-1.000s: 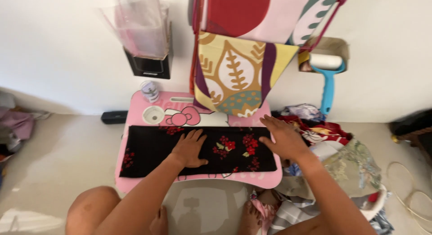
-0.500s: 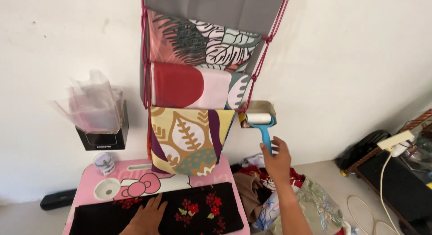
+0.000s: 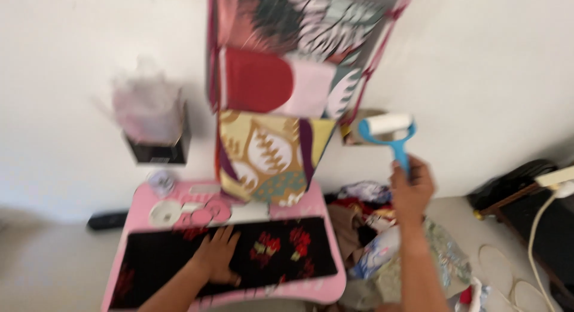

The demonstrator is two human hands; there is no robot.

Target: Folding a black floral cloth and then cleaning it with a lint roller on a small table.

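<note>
From the head camera, the picture is blurred. The right hand is raised toward the wall, its fingers closed around the blue handle of a lint roller. The roller's white head sits up in the air just in front of a small holder on the wall, seemingly lifted clear of it, though the blur makes that hard to settle. The left hand lies flat and spread, palm down, on a black cloth with red flowers; it presses the cloth and grips nothing. The cloth is laid out across a small pink table. Patterned fabrics hang on the wall above the table, and a heap of mixed clothes lies on the floor to the right.

By the look of it, the cloth is already spread flat and the roller is in hand, but the roller is not yet on the cloth.
</note>
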